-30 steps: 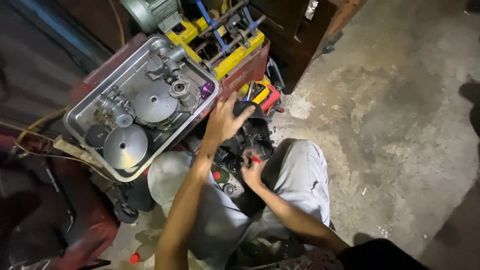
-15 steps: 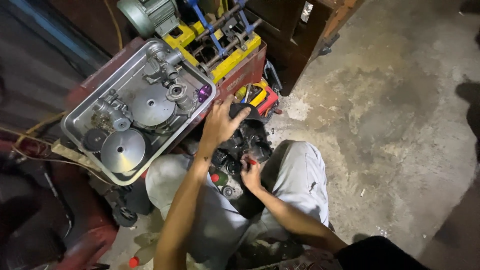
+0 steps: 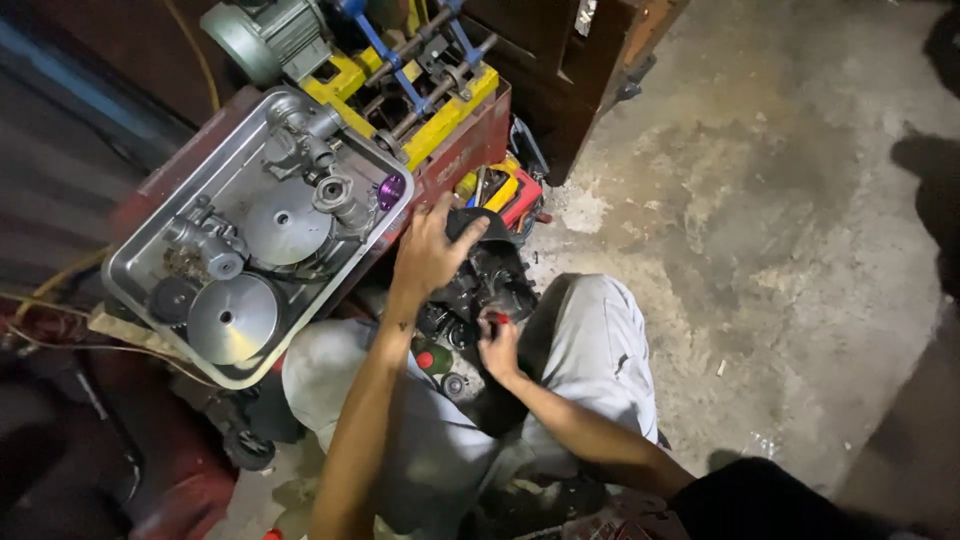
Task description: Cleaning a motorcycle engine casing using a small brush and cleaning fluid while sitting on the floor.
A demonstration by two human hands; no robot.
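Head view: engine (image 3: 490, 285) sits partly stripped on floor between knees; left hand (image 3: 432, 250) spread flat on top, right hand (image 3: 497, 345) pinching red-tipped tool (image 3: 497, 318). Removed pulleys fill tray (image 3: 140, 250).

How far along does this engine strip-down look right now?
Done: pulley discs and other metal parts lie in the metal tray. In hand: the left hand rests on top of the dark engine block between the knees, while the right hand holds a red-tipped tool against it. Left: the block itself is not yet apart.
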